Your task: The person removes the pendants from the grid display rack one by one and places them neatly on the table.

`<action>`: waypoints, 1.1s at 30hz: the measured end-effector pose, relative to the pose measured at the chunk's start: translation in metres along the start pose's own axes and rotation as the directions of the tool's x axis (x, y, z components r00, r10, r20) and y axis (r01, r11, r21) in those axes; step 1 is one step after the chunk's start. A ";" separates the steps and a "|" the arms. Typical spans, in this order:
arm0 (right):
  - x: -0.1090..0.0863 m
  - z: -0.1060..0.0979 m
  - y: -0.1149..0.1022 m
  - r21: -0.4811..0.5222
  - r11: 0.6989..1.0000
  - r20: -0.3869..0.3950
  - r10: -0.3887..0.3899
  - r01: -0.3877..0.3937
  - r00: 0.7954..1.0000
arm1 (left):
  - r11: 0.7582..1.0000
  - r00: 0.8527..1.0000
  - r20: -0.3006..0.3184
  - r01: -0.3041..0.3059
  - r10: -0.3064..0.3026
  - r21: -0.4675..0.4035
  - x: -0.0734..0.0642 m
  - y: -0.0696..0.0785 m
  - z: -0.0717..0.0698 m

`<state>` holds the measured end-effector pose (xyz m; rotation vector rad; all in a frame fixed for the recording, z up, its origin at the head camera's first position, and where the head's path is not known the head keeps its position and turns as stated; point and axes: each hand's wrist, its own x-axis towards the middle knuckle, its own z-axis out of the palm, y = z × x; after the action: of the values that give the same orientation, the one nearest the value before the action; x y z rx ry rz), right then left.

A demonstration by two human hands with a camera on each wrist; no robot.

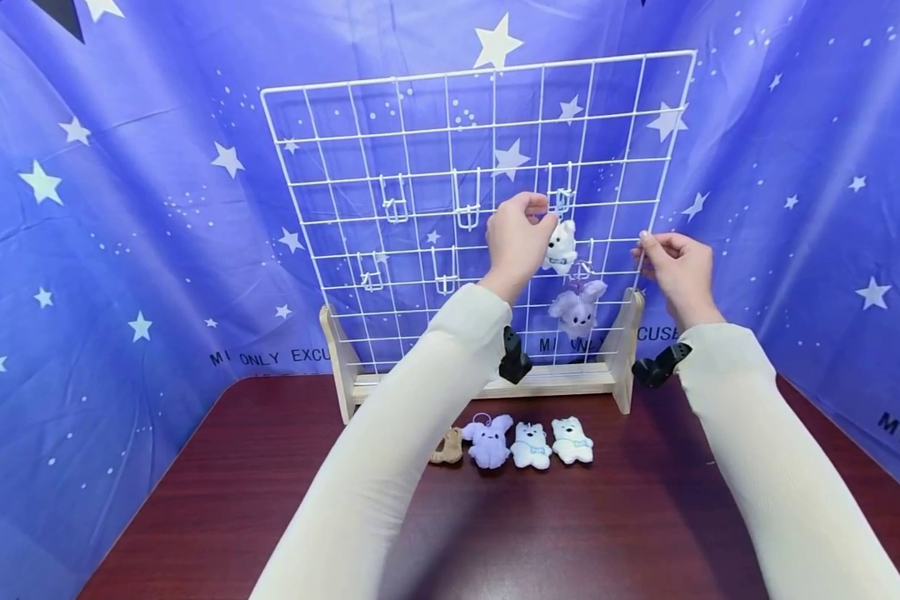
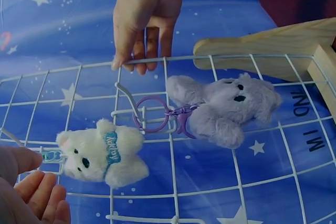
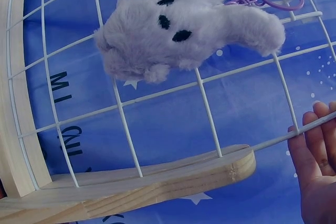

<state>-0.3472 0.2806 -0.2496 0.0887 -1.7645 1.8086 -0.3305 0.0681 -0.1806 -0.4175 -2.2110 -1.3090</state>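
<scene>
A white plush bear keychain with a blue scarf hangs by its blue clasp at a hook on the white wire grid. Beside its head is my left hand, thumb and fingers apart and loosely bent near the clasp. Part of the ring is hidden behind the thumb in the left wrist view. My right hand holds the grid's right edge wire, thumb in front and fingers behind. Lower right, a lilac plush keychain hangs from another hook by a purple ring.
Several bare hooks stick out from the grid's left and middle. Wooden feet support it on the dark red table. In front lie a brown plush, a lilac plush and two white bears. A blue star-printed curtain surrounds the table.
</scene>
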 end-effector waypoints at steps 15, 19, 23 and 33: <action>0.000 0.000 0.000 -0.004 1.000 -0.005 0.006 -0.006 1.000 | 0.996 0.997 -0.050 0.054 -0.051 0.068 0.008 0.008 0.012; 0.000 0.000 -0.001 -0.014 1.000 0.001 0.004 -0.004 1.000 | 0.995 0.995 -0.061 0.081 -0.077 0.063 0.010 0.010 0.012; 0.000 0.000 -0.002 -0.010 1.000 0.006 0.005 -0.005 1.000 | 0.996 0.996 -0.051 0.076 -0.074 0.043 0.010 0.011 0.010; -0.002 -0.001 -0.002 -0.017 1.000 0.011 0.001 -0.001 1.000 | 1.000 1.000 -0.001 0.009 -0.009 0.028 0.005 0.010 0.008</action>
<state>-0.3446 0.2802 -0.2491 0.0909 -1.7882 1.7965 -0.3322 0.0797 -0.1736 -0.3969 -2.2304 -1.2808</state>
